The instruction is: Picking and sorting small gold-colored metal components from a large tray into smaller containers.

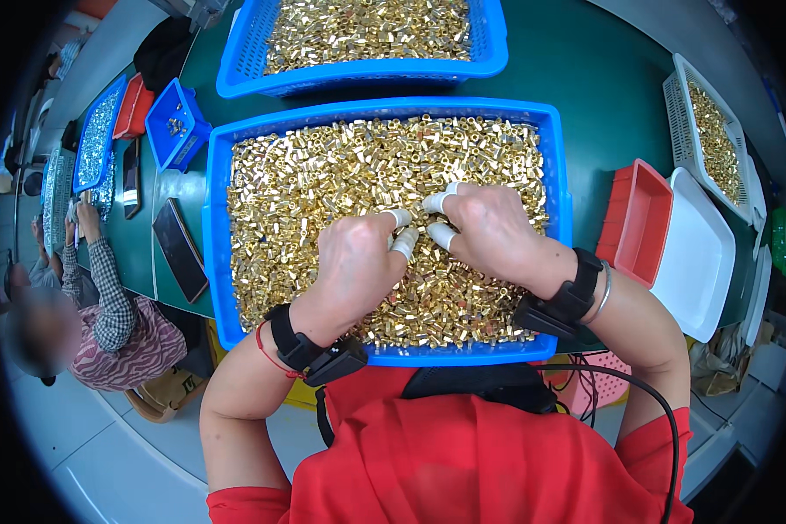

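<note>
A blue plastic basket [561,183] in front of me is filled with small gold-coloured metal pieces [323,166], many of them short, faceted and hollow. My left hand [354,253] and my right hand [489,225] are low over the middle of the heap, fingertips facing each other with a narrow gap between. White covers sit on the thumb and forefinger tips of both. Each hand has its fingers curled in, as in a loose pinch among the pieces. Whatever lies between those tips is too small to make out.
Beyond stands another blue basket [358,77] of gold pieces. At right are a red tray [636,223], a white tray [697,253] and a white basket [679,105]. Left hold a small blue bin [176,131] and a phone [179,249]. A person [118,323] works at far left.
</note>
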`<state>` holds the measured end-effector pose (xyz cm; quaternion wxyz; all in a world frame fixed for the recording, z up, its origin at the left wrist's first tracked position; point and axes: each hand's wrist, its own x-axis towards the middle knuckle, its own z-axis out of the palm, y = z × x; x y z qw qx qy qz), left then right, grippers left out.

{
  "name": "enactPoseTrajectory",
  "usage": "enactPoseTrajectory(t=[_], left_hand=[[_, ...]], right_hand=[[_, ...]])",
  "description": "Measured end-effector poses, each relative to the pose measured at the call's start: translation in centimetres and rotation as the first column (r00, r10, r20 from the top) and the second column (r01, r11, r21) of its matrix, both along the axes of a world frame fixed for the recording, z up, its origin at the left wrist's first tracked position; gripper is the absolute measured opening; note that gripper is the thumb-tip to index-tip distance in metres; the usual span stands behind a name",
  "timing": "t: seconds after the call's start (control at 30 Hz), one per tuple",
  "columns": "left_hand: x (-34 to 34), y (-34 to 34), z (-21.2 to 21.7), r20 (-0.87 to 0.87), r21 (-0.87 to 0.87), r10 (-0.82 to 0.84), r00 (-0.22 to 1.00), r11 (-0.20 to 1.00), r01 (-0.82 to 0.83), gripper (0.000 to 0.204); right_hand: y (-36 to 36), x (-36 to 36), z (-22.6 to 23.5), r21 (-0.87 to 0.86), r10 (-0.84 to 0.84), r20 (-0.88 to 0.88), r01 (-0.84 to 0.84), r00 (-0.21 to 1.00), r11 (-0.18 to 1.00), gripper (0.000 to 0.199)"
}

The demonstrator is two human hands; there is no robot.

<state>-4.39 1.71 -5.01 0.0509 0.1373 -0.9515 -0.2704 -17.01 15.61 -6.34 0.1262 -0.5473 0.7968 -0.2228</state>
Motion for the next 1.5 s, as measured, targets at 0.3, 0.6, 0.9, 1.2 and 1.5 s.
enactPoseTrajectory(t=[0.3, 0.6, 0.9, 1.2, 1.5], left_hand=[[-0.4, -0.2, 0.0, 0.066, 0.093, 0.034, 0.997, 0.995, -0.040, 0.018], [-0.6, 0.4, 0.1, 0.081, 0.162, 0.035, 0.996, 0.986, -0.048, 0.016], [0.6, 0.9, 1.1, -0.006, 0.320, 0.116, 0.993, 0.941, -0.108, 0.015], [2.0, 1.3, 1.3, 0.183, 0.876, 0.108, 0.977, 0.433, -0.212, 0.014], [0.8, 1.4, 2.3, 0.401, 0.829, -0.026, 0.916, -0.416, -0.374, 0.027]], right_hand=[[0.0, -0.8, 0.4, 0.022, 0.057, 0.046, -0.058, 0.997, 0.998, 0.023], [0.1, -0.5, -0.2, -0.039, 0.073, -0.020, -0.074, 0.997, 0.996, 0.021], [0.8, 0.3, 2.0, -0.107, 0.060, 0.101, -0.049, 0.993, 0.993, 0.023], [2.4, 2.1, 3.4, 0.092, -0.161, 0.808, 0.149, 0.566, 0.985, 0.020], [1.8, 3.5, 6.4, -0.210, 0.175, 0.183, -0.136, 0.967, 0.968, 0.022]])
